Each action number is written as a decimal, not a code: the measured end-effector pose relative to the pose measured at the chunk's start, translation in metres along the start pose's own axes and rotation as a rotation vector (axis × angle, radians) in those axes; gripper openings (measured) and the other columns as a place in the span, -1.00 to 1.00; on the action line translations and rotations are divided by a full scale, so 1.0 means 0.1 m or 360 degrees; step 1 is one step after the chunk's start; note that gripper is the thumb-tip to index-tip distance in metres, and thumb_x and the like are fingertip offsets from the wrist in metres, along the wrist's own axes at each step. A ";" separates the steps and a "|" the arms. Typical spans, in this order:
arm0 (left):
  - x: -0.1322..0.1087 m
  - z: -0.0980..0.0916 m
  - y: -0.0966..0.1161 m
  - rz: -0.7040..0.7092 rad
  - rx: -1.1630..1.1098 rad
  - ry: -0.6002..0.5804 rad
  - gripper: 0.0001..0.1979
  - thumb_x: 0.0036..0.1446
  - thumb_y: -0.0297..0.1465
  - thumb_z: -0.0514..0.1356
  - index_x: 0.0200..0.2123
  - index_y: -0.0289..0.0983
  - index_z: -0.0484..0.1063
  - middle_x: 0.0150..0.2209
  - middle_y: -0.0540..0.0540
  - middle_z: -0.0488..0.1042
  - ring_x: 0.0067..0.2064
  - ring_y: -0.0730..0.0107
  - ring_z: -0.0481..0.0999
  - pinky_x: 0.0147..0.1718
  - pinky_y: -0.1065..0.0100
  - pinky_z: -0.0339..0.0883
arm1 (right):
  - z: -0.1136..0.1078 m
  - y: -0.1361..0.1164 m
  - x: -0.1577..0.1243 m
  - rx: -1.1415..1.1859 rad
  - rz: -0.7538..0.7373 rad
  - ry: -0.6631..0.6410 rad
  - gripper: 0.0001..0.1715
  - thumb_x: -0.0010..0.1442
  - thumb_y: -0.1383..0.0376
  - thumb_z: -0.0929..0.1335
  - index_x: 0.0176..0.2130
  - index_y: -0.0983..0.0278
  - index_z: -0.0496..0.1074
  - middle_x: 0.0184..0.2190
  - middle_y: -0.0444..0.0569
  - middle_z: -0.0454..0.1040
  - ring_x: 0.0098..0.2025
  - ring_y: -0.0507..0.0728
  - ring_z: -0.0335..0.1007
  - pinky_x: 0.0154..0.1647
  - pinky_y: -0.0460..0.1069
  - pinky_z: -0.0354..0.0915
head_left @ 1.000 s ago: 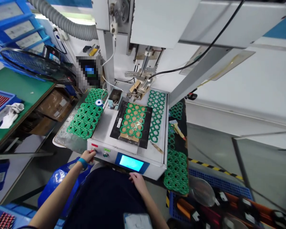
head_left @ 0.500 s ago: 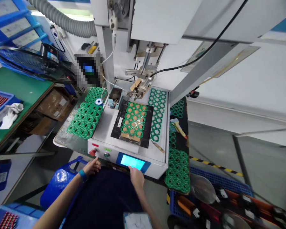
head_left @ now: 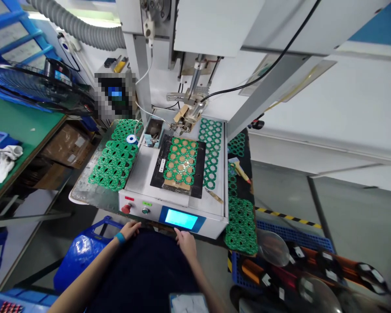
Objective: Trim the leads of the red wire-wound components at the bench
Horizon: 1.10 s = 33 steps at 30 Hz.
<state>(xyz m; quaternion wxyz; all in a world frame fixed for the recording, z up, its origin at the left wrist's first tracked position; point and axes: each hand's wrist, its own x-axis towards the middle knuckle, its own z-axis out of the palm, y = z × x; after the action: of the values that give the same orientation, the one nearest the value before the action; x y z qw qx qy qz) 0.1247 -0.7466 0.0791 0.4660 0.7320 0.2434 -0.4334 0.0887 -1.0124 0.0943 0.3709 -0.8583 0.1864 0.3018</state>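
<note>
My left hand (head_left: pixel 130 230) is just below the front panel of a white bench machine (head_left: pixel 135 199), nearest its red push button (head_left: pixel 127 208). Its fingers point right, loosely apart, with nothing in them. Under the lit blue display (head_left: pixel 181 219), my right hand (head_left: pixel 187 244) hovers by the panel's lower edge, fingers partly stretched and holding nothing visible. On the machine bed, a green circuit board panel with round openings (head_left: pixel 181 161) lies on a black plate (head_left: pixel 198 174). A soldering-type head (head_left: pixel 185 119) stands above the panel's far edge.
Stacked green panels (head_left: pixel 114 163) lie left of the machine; more panels (head_left: pixel 241 226) lie at right. Tweezers (head_left: pixel 214 196) rest on the bed, and a yellow-handled brush-like tool (head_left: pixel 241 170) lies beyond it. A blue stool (head_left: pixel 84 248) and a crate of spools (head_left: pixel 260 271) stand below.
My left hand has moved slightly right and down from the button area. My right hand has drawn down from the display's lower edge. The view has shifted slightly; the board panel stays put.
</note>
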 end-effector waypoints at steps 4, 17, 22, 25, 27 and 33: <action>0.01 0.01 0.01 0.0131 0.0284 0.0067 -0.77 0.18 -0.29 0.11 -0.39 -0.35 0.38 -0.45 0.03 0.41 -0.42 0.47 0.42 -0.37 0.33 0.35 | 0.12 0.07 0.10 0.0295 0.0085 -0.0110 -0.38 0.28 0.00 0.09 -0.49 0.32 0.42 -0.68 -0.17 0.38 -0.58 0.00 0.35 -0.40 -0.05 0.28; 0.03 -0.08 0.02 0.0224 0.0734 0.0137 -0.79 0.18 -0.30 0.11 -0.29 -0.35 0.40 -0.31 -0.04 0.46 -0.23 0.35 0.47 -0.16 0.17 0.34 | 0.34 0.13 0.24 0.0642 0.0248 -0.0129 -0.43 0.24 -0.04 0.14 -0.49 0.32 0.37 -0.69 -0.24 0.32 -0.63 -0.03 0.28 -0.42 -0.03 0.30; 0.03 -0.08 0.02 0.0190 0.0763 0.0143 -0.80 0.18 -0.30 0.11 -0.29 -0.35 0.39 -0.33 -0.03 0.46 -0.26 0.37 0.47 -0.19 0.19 0.35 | 0.38 0.13 0.23 0.0668 0.0290 -0.0098 -0.44 0.23 -0.03 0.16 -0.51 0.32 0.36 -0.67 -0.23 0.33 -0.61 -0.03 0.30 -0.42 -0.03 0.30; 0.01 -0.08 0.01 0.0168 0.0782 0.0148 -0.79 0.17 -0.30 0.11 -0.30 -0.35 0.40 -0.34 -0.03 0.46 -0.27 0.37 0.46 -0.20 0.19 0.35 | 0.38 0.12 0.22 0.0699 0.0270 -0.0102 -0.43 0.23 -0.04 0.14 -0.52 0.31 0.35 -0.69 -0.24 0.32 -0.62 -0.03 0.29 -0.43 -0.04 0.30; -0.01 -0.08 -0.01 0.0158 0.0787 0.0153 -0.79 0.17 -0.29 0.11 -0.30 -0.34 0.40 -0.34 -0.03 0.46 -0.27 0.37 0.47 -0.19 0.19 0.35 | 0.38 0.12 0.22 0.0718 0.0246 -0.0100 -0.41 0.24 -0.05 0.13 -0.52 0.31 0.35 -0.70 -0.24 0.32 -0.63 -0.02 0.29 -0.43 -0.04 0.29; -0.04 -0.07 -0.01 0.0169 0.0763 0.0162 -0.77 0.18 -0.28 0.09 -0.28 -0.34 0.40 -0.32 -0.04 0.46 -0.26 0.36 0.47 -0.19 0.19 0.35 | 0.35 0.15 0.21 0.0730 0.0193 -0.0132 -0.41 0.23 -0.04 0.14 -0.53 0.31 0.35 -0.70 -0.22 0.35 -0.62 -0.01 0.33 -0.43 -0.04 0.29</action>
<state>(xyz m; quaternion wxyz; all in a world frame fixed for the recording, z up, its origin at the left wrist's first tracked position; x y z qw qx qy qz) 0.1240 -0.7399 0.0835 0.2883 0.8542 0.1181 -0.4163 0.0824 -0.9982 0.0538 0.5445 -0.7258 0.2859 0.3082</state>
